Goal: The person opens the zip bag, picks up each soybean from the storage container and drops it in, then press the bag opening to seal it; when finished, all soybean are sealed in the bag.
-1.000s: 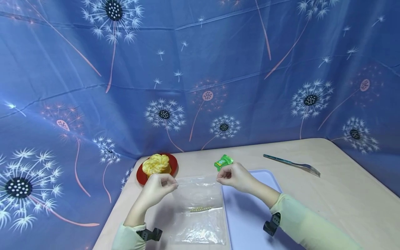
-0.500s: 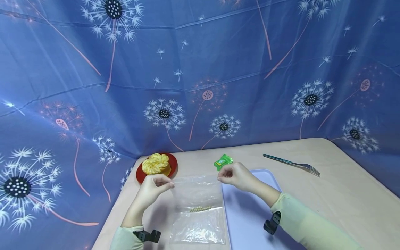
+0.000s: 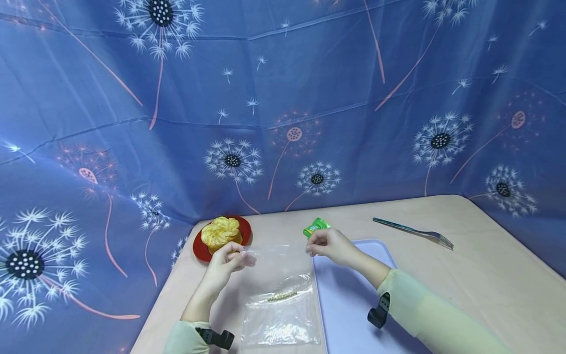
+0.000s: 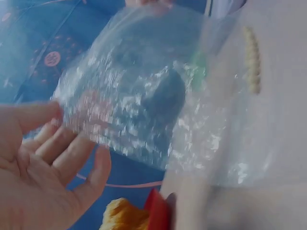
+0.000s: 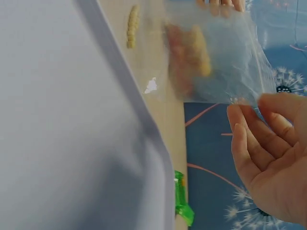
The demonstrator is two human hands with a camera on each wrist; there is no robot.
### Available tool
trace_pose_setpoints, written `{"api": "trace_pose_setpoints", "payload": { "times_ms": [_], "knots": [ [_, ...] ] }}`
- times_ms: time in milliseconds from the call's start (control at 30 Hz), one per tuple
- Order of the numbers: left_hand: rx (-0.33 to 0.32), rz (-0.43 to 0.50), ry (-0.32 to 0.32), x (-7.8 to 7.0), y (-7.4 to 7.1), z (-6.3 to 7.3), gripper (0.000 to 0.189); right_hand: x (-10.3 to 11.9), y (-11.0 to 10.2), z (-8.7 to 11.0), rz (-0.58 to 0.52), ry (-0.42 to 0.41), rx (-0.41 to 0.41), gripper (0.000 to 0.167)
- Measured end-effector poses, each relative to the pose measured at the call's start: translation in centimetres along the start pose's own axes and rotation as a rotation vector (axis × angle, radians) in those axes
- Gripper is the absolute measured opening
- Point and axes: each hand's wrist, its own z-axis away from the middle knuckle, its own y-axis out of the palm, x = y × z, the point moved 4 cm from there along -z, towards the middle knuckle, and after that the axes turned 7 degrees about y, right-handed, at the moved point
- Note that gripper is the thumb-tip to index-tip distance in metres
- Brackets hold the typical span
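A clear plastic bag (image 3: 278, 263) spans the space between both hands, its far end raised off the table. My left hand (image 3: 223, 268) pinches the far left corner between thumb and index finger. The far right corner is pinched by my right hand (image 3: 333, 248); in the right wrist view its thumb and index finger meet at the bag's edge. A short row of pale yellow beads (image 3: 282, 296) lies in line with the middle of the bag; through the clear plastic I cannot tell whether it is inside or under it.
Right of the bag lies a lilac tray (image 3: 349, 305). Behind the right hand is a green wrapped packet (image 3: 315, 226). A yellow bun (image 3: 221, 232) sits on a red plate (image 3: 201, 248) at the back left. A fork (image 3: 413, 231) lies at the right.
The left hand first drew back a little, then moved forward and right. The bag's far part has risen and its middle has creased; the beads have shifted slightly. The right hand has barely moved.
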Motion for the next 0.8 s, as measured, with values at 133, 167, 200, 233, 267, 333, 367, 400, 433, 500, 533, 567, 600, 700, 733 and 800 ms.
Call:
{"api": "trace_pose_setpoints", "payload": {
  "times_ms": [133,167,200,233,267,333,367,400,433,500,533,567,600,700,733,800],
  "knots": [
    [-0.09,0.039,-0.061,1.1,0.7,-0.2,0.018,-1.3,0.9,-1.1,-0.136,0.094,0.005,0.009],
    [-0.104,0.047,-0.075,1.3,0.9,-0.2,0.021,-1.7,1.2,-1.3,-0.17,0.113,0.003,0.01],
    [-0.114,0.052,-0.089,1.5,1.1,-0.2,0.026,-2.0,1.3,-1.5,-0.202,0.132,-0.002,0.011],
    [-0.122,0.06,-0.108,1.7,1.2,-0.2,0.031,-2.3,1.5,-1.7,-0.233,0.151,-0.006,0.013],
    [-0.123,0.074,-0.128,1.9,1.3,-0.2,0.037,-2.6,1.6,-1.8,-0.26,0.173,-0.013,0.015],
    [-0.109,0.107,-0.167,2.3,1.4,-0.3,0.052,-3.1,1.8,-2.0,-0.327,0.221,-0.021,0.023],
    [-0.101,0.127,-0.19,2.6,1.4,-0.4,0.06,-3.4,1.8,-2.1,-0.365,0.25,-0.022,0.027],
    [-0.095,0.152,-0.211,2.8,1.4,-0.5,0.065,-3.7,1.9,-2.1,-0.407,0.283,-0.022,0.03],
    [-0.089,0.178,-0.23,3.1,1.4,-0.6,0.071,-3.9,2.0,-2.1,-0.451,0.317,-0.016,0.034],
    [-0.08,0.215,-0.255,3.6,1.3,-0.7,0.078,-4.2,2.1,-2.1,-0.538,0.375,0.006,0.041],
    [-0.081,0.225,-0.265,3.8,1.3,-0.7,0.08,-4.2,2.2,-2.1,-0.582,0.404,0.02,0.045],
    [-0.088,0.241,-0.275,4.0,1.2,-0.7,0.081,-4.3,2.2,-2.1,-0.626,0.427,0.034,0.048],
    [-0.09,0.25,-0.28,4.2,1.1,-0.8,0.082,-4.3,2.3,-2.1,-0.665,0.446,0.054,0.052],
    [-0.086,0.263,-0.298,4.6,0.9,-0.7,0.085,-4.2,2.4,-2.0,-0.746,0.474,0.112,0.064],
    [-0.085,0.267,-0.306,4.7,0.9,-0.6,0.086,-4.2,2.4,-2.0,-0.772,0.486,0.125,0.066],
    [-0.08,0.273,-0.321,4.9,0.8,-0.6,0.087,-4.1,2.5,-1.9,-0.8,0.492,0.162,0.071]
  ]
}}
